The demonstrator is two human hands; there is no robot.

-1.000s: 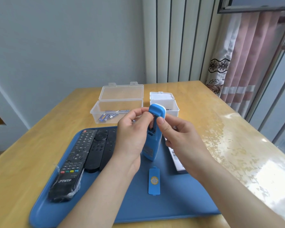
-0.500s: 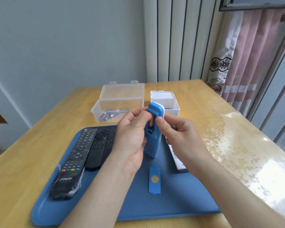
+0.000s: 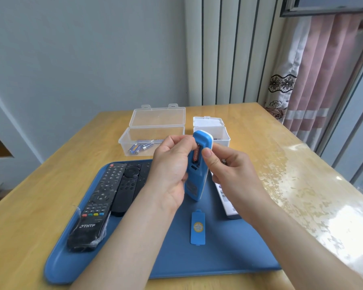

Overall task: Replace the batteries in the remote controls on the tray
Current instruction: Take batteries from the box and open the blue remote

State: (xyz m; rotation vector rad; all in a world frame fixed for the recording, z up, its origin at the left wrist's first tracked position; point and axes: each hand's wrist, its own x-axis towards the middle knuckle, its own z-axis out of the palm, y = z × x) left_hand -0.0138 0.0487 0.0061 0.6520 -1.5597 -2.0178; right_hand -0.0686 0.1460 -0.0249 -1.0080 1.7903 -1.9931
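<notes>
Blue plastic remote control (image 3: 197,181): prob. light, rigid shell, smooth & a bit slippery. Best taken by the long side edges of the lower body, leaving the open compt free. Spring contacts & clips inside are likely the fragile bits, so no levering. The red-orange cylindrical battery (image 3: 196,155) in the slot is small, hard, prob. rolls if dropped; pinch it at its free end w/ fingertips.

Looks: slim, rounded top w/ white front trim, back facing the person, cover off, one battery showing. It's held upright off the tray, over the middle of the wooden counter (image 3: 50,185).

Left hand (image 3: 170,172) wraps the body, fingertips curled at the battery; can't tell if they actually pinch it. Right hand (image 3: 233,172) grasps the opposite side edge, thumb pressed beside the compt, fingers curled behind.

Just below, the flat blue battery cover (image 3: 198,227) w/ round yellow sticker lies on the blue plastic tray (image 3: 218,260) at the counter's near edge. Also on the tray: two black remotes (image 3: 96,206) toward the left edge, and a white remote (image 3: 228,206) partly hidden under the right hand. Toward the far edge: an open clear plastic box (image 3: 153,135) w/ blue batteries (image 3: 134,147), and a small white box (image 3: 212,130).
</notes>
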